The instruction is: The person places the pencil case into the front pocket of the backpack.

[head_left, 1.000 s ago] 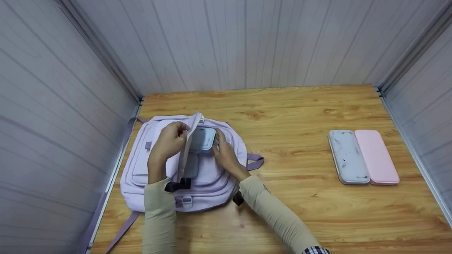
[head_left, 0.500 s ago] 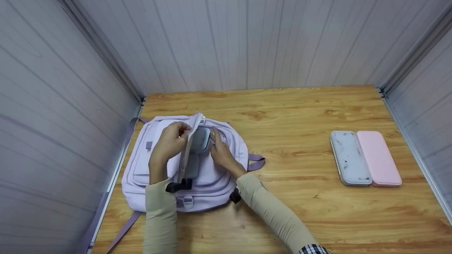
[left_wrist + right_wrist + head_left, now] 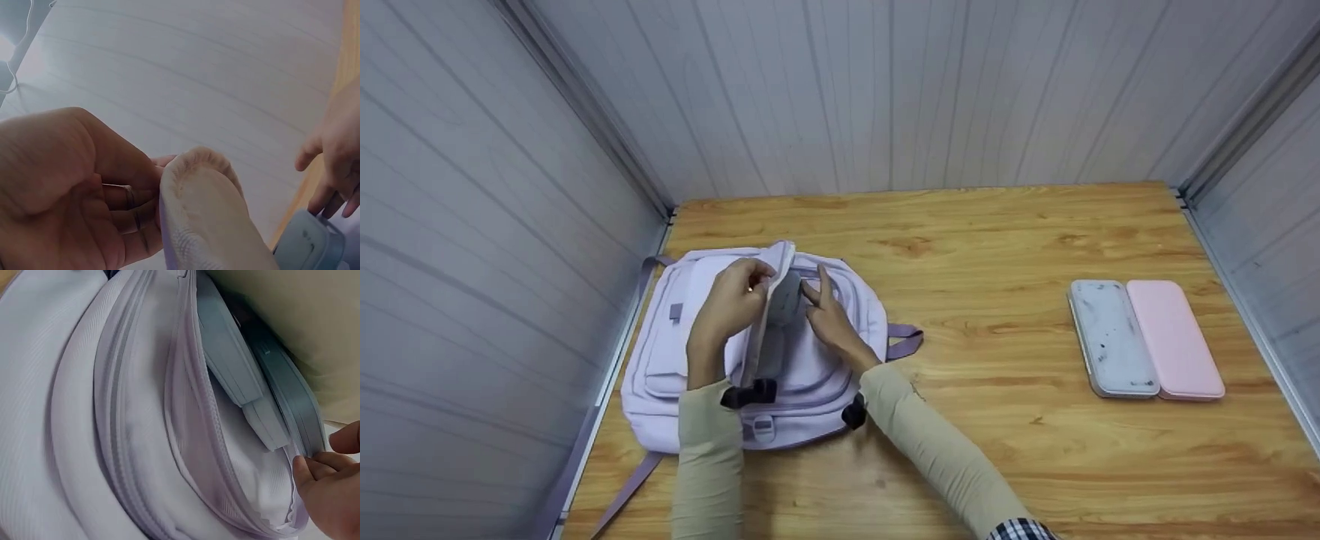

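A lavender backpack (image 3: 667,352) lies on the table at the left, its front pocket unzipped. My left hand (image 3: 727,300) pinches the edge of the pocket flap (image 3: 208,219) between thumb and fingers and holds it raised. Inside the pocket, a blue-grey pencil case (image 3: 787,300) sits mostly behind the flap, with its end showing. The fingertips of my right hand (image 3: 829,315) touch that end, the index finger stretched out. Other pale cases (image 3: 228,354) lie beside it in the pocket, partly covered by the flap.
A speckled grey case (image 3: 1112,337) and a pink case (image 3: 1175,337) lie side by side on the wooden table (image 3: 982,315) at the right. Panelled walls (image 3: 922,90) stand at the back and sides. A purple strap (image 3: 906,341) sticks out from the backpack.
The blue-grey case has slid left, deeper into the pocket behind the flap. My right hand has gone from gripping its end to touching it with outstretched fingers. The left hand still holds the flap.
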